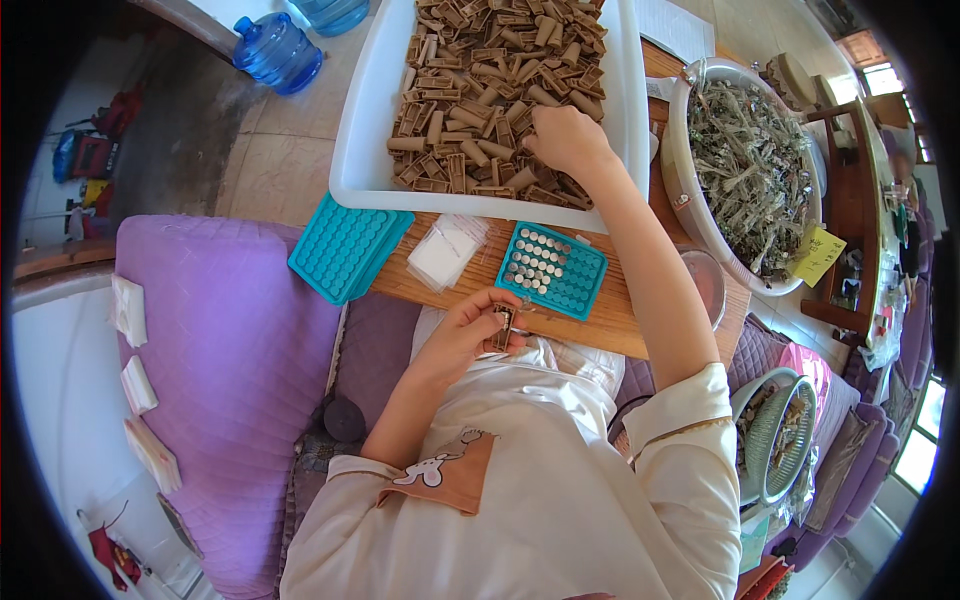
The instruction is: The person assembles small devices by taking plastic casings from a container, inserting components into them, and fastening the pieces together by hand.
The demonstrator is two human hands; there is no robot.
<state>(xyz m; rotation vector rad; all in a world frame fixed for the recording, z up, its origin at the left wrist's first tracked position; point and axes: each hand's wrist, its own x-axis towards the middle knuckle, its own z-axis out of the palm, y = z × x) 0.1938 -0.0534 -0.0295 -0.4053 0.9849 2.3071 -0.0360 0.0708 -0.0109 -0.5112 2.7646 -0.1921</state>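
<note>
Picking from the loose brown casings in the white tub appears to be the step: the right hand bends its fingers among them, grasp indeterminable. The left hand pinches an opened casing near the table edge. Next, a single-piece fingertip grip seems required.

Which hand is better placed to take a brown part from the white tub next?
Probably the right hand: it is at the brown parts in the white tub, while the left hand holds a separate brown piece below the teal tray.
</note>
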